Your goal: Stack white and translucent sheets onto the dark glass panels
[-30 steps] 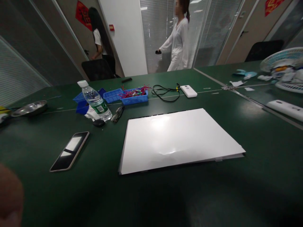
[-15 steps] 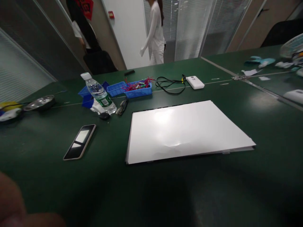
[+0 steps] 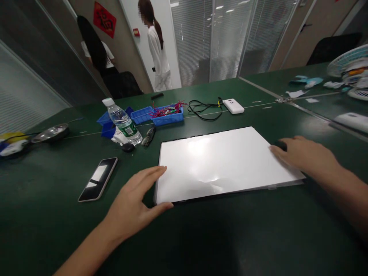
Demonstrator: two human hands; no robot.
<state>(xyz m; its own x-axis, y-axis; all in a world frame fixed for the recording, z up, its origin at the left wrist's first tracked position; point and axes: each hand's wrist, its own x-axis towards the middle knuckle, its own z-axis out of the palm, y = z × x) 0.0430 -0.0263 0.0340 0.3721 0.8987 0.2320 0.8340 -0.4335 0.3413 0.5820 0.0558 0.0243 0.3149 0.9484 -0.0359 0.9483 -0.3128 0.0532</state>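
A flat white panel [image 3: 218, 165] lies on the dark green table [image 3: 201, 237] in front of me. My left hand [image 3: 135, 203] is open at the panel's near left corner, fingers along its left edge and thumb at its front edge. My right hand [image 3: 301, 153] rests open on the panel's right edge, fingers stretched toward the far corner. Neither hand holds anything.
A phone [image 3: 98, 178] lies left of the panel. Behind it stand a water bottle [image 3: 123, 122], blue trays [image 3: 161, 114] with red wires, a black cable [image 3: 202, 109] and a white box [image 3: 233, 106]. A fan [image 3: 349, 67] sits far right. Two people stand beyond the table.
Both my hands have come into view and reached the panel's left and right edges. The person in white has walked left toward the doorway. The camera shifted slightly.
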